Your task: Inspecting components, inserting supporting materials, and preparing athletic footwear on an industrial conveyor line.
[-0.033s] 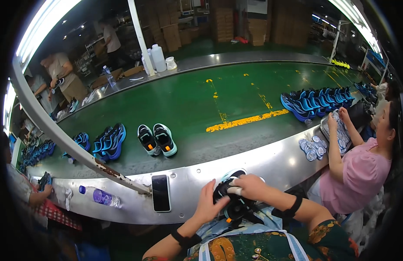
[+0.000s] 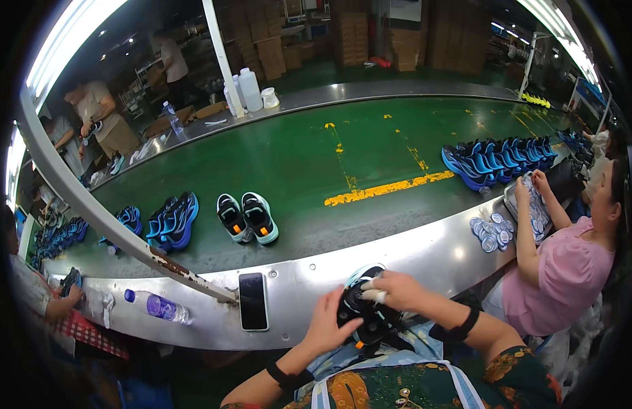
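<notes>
Light-blue apron cloth lies bunched at your middle, over a dark flowered garment. Black band on each of your wrists.

Shoe: black, pale rim at its far end, orange tab at its near end. It sits between your hands, in front of your body at the near edge of the tabletop. Your left hand has its grip closed along the shoe's left side, thumb across it. Your right hand is over the shoe's upper, fingers bent, something white at the fingertips; can't make out whether that grip is pinching anything.

To your left on the tabletop: a dark-screened phone, lying flat; beyond it a bottle on its side, purple label. A scuffed post meets the metal beside the phone.

To your right, a pile of round badges, near a co-worker in a pink top.

Farther, on the green surface: a pair of black shoes, blue shoes left of them, a long blue row at right. Far side: white jugs, then stacked cartons.
</notes>
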Demonstrator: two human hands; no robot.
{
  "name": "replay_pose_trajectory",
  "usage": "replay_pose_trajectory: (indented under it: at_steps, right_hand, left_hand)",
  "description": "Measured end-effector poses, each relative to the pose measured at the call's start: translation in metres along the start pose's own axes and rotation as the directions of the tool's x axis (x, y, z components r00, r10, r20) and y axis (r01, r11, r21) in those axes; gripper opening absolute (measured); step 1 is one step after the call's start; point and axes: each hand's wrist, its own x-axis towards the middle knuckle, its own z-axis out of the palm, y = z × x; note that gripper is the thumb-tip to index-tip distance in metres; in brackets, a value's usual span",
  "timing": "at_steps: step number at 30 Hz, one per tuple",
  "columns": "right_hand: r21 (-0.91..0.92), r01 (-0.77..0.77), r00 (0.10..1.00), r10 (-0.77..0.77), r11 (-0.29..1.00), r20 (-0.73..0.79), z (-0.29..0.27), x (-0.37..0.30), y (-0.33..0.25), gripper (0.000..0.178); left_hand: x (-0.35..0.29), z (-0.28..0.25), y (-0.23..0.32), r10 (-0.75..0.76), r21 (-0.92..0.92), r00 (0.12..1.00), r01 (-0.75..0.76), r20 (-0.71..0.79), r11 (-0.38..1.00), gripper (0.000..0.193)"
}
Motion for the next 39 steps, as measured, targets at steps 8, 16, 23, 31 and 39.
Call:
replay_pose_trajectory:
  at_steps: [8, 16, 23, 31, 39]
  right_hand:
    - [0.271, 0.079, 0.971, -0.136, 0.959, 0.199, -0.040, -0.046, 0.015, 0.033]
    - [-0.184, -0.252, 0.951, 0.208, 0.950, -0.228, -0.006, -0.059, -0.007, 0.025]
    - [-0.069, -0.237, 0.971, 0.234, 0.969, -0.054, -0.017, -0.072, -0.005, 0.027]
    - [0.077, -0.268, 0.958, 0.257, 0.960, 0.127, -0.038, -0.063, 0.001, 0.034]
    - [-0.011, -0.290, 0.943, 0.287, 0.957, 0.166, -0.049, -0.060, 0.005, 0.028]
  left_hand:
    - [0.037, -0.030, 0.004, -0.209, -0.054, 0.978, 0.209, 0.005, 0.977, 0.018]
    - [0.074, 0.012, 0.007, -0.014, -0.023, 0.928, 0.025, 0.373, 0.999, 0.021]
    - [0.060, 0.020, 0.018, -0.114, -0.105, 0.944, 0.153, 0.311, 0.983, 0.019]
    - [0.077, 0.011, 0.012, -0.128, -0.086, 0.888, 0.184, 0.442, 0.979, 0.019]
    - [0.105, 0.003, -0.004, -0.135, -0.220, 0.659, 0.427, 0.740, 0.877, 0.027]
